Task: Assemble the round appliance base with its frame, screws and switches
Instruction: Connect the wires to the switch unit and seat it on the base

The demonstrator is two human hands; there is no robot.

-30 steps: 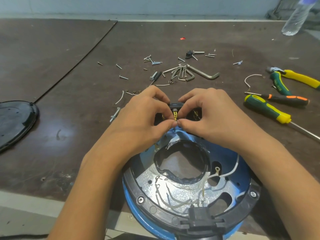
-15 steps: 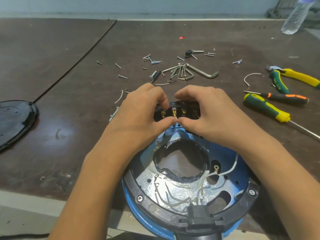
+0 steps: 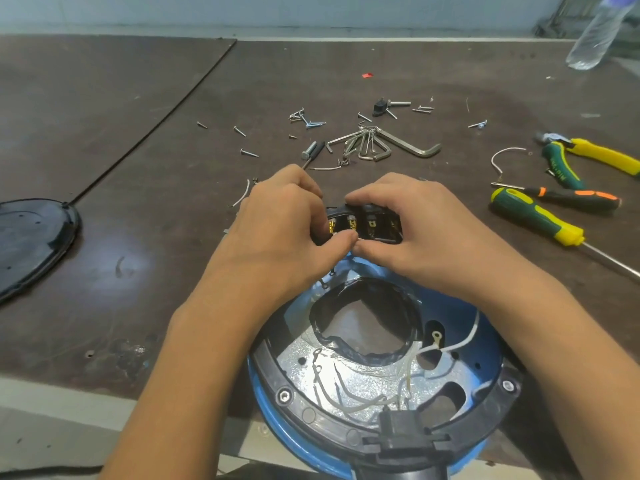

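On table (image 3: 104, 98) at 6 o'clock, round base (image 3: 491, 348); screws (image 3: 308, 121) at 12, screwdrivers (image 3: 533, 216) at 3, lid (image 3: 31, 244) at 9, bottle (image 3: 592, 36) at 1

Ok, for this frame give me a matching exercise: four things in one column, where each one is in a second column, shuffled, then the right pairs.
Things:
1. black switch block
2. hex keys
3. black oval cover
4. clear bottle

Places:
A. far right corner of the view
B. gripped by the left hand and right hand, at the far rim of the blue base
C. left edge of the view
D. beyond the hands, in the middle of the table

Pairs: 1-B; 2-D; 3-C; 4-A.
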